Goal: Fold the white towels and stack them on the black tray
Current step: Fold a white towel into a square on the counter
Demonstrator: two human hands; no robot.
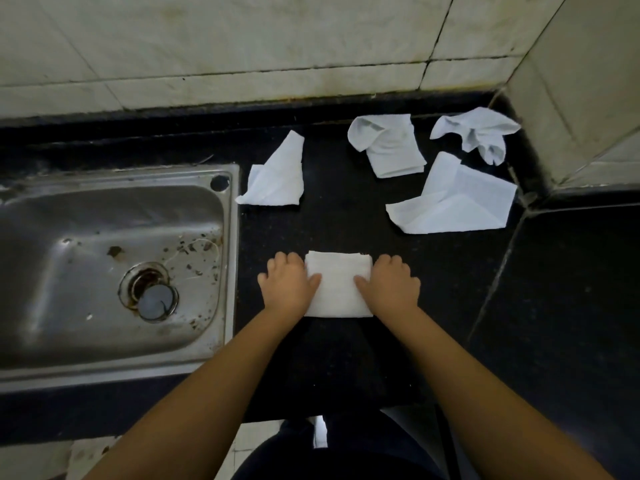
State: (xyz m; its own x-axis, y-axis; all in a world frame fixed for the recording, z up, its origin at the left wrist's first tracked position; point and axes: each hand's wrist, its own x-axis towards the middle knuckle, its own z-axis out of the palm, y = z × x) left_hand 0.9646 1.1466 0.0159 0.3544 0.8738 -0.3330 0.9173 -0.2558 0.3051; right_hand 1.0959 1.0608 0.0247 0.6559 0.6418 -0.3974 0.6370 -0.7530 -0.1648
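Note:
A folded white towel (337,285) lies flat as a small rectangle on the black counter (346,220), straight in front of me. My left hand (287,284) grips its left edge, with the thumb on top and the fingers curled at the side. In the same way, my right hand (389,282) grips its right edge. Several unfolded white towels lie further back: one near the sink (273,174), a crumpled one (386,145), another in the corner (474,133) and a larger one (453,202). I cannot tell the black tray apart from the dark counter.
A steel sink (110,265) with a drain fills the left side. A tiled wall (242,46) runs along the back. At the right, a tiled pillar (581,98) juts out. The counter's front edge lies just below my forearms.

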